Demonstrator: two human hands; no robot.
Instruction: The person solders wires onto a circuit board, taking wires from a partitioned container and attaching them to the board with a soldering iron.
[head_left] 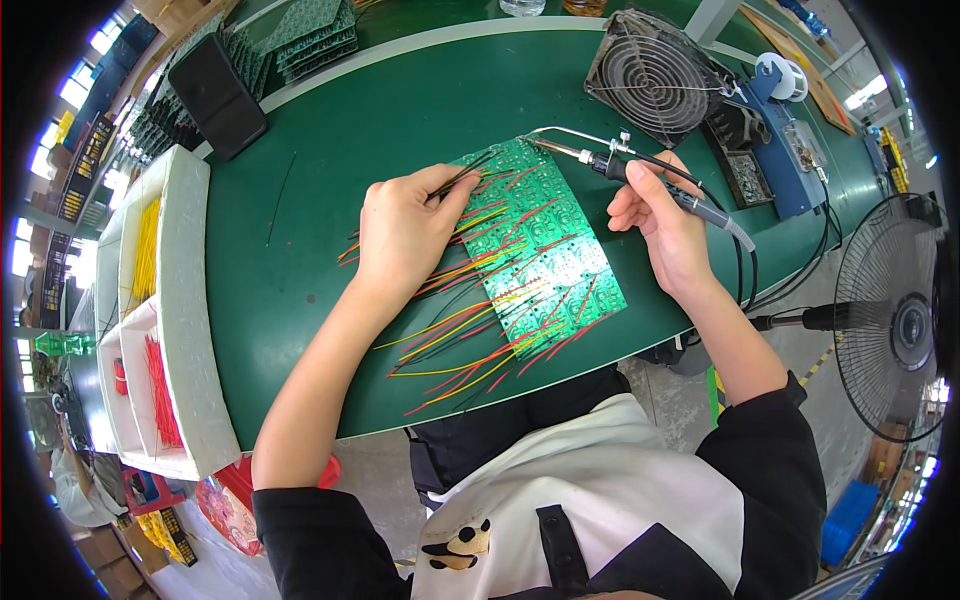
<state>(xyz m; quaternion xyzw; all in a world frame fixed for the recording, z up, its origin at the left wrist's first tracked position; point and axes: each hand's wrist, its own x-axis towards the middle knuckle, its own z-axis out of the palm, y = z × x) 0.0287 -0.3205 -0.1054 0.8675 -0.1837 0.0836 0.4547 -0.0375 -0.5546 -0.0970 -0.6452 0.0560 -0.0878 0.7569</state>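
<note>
Before you, on the bench (290, 270): circuit board (567, 215), wires (437, 326) on it and out past its left edge. At your left: divided tray (192, 330), wire bundles (148, 250) in its compartments; phone (217, 95) behind. Behind the board, rightward: box fan (655, 85), then soldering station (790, 155). Far right, off the bench: pedestal fan (890, 330).

1 black phone (217, 97) at left, 1 pedestal fan (910, 330) at right

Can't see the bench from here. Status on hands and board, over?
Left hand pinching black wires. Right hand holding soldering iron. Green board on table, iron's tip near its far edge. Left hand hides some wires.
</note>
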